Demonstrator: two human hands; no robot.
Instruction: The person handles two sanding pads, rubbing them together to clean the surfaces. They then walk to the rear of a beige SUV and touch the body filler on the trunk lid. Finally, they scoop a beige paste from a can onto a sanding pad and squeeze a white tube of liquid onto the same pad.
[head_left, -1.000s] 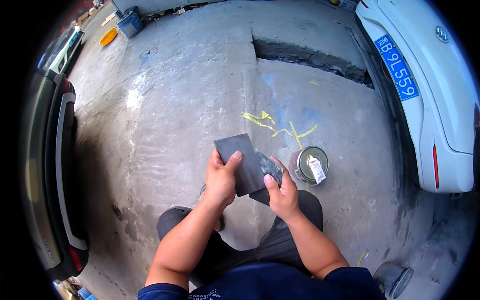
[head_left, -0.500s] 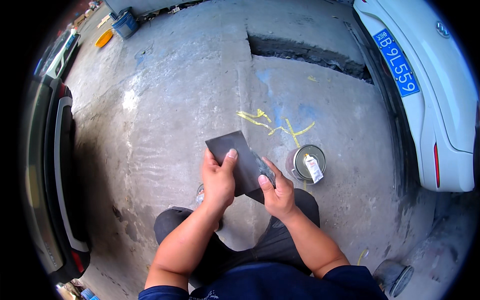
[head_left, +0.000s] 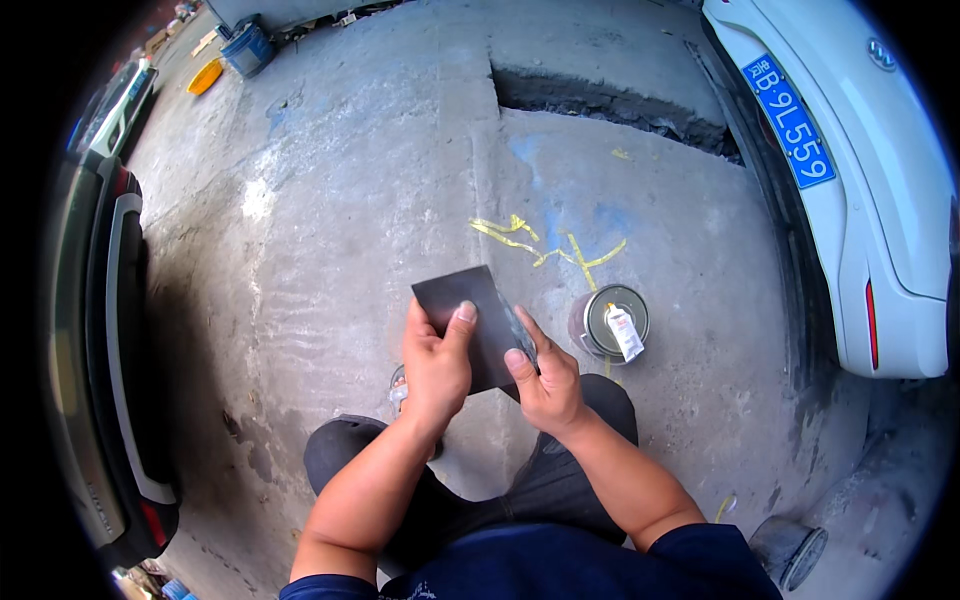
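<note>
My left hand (head_left: 437, 365) is closed on a dark grey, flat rectangular sheet (head_left: 485, 335), its thumb lying across the upper face. At the sheet's right edge my right hand (head_left: 552, 388) grips a thin dark piece (head_left: 523, 338) with pale smears, thumb in front and fingers behind. This piece shows almost edge-on against the sheet, and the fingers cover much of it. Both are held above my bent knees. To the right, on the concrete, stands a round lidded tin (head_left: 585, 326); a white tube (head_left: 625, 334) with an orange cap lies on its lid.
Yellow tape strips (head_left: 545, 252) lie beyond the tin. A white car (head_left: 885, 200) stands at right, a dark vehicle (head_left: 80, 350) at left. The floor has a broken step (head_left: 600, 95) farther off. A grey can (head_left: 785, 550) sits at lower right, a blue bucket (head_left: 248, 50) at far left.
My right hand has moved slightly left, and its thin piece has turned closer against the sheet's edge, showing less of its smeared face. My left hand has hardly moved.
</note>
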